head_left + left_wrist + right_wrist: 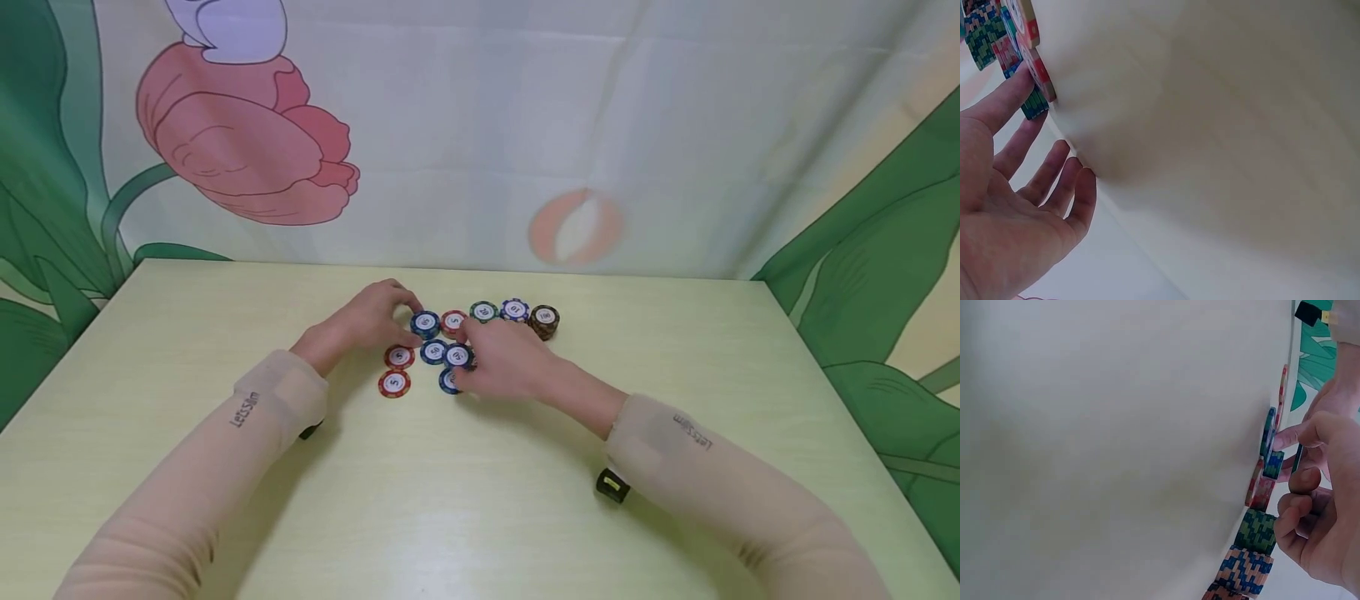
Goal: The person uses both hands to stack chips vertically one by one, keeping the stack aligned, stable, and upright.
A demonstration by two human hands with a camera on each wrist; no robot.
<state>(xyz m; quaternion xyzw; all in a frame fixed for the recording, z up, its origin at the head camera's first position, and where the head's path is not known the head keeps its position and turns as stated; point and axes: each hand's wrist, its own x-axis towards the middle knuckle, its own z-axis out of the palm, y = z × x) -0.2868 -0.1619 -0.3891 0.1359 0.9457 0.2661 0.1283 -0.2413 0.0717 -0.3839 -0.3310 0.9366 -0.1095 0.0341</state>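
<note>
A pale cloth (450,150) printed with a pink flower and green leaves is hanging behind a light table (465,500), whose far edge is running along the cloth. A person in beige sleeves (187,475) is reaching in over the near edge with both arms. The right hand (513,358) is pinching a blue chip (457,356) between thumb and fingers. The left hand (369,318) is lightly holding a blue stack (425,323), thumb on one side and forefinger on the other, the other fingers bending loosely. A small black device (613,485) is showing beneath the right cuff. The blue stack is beginning a row near the far edge, around midway between the left and right edges. Next in line, toward the right edge, are standing a red stack (451,322), a green stack (483,312), a blue-and-white stack (514,310) and a black stack (546,321). On the row's near side, a second blue chip (432,352) is lying just beside the pinched one, a third blue chip (447,381) is lying partly hidden by the right hand, and two red chips (394,383) are lying nearest the left edge
</note>
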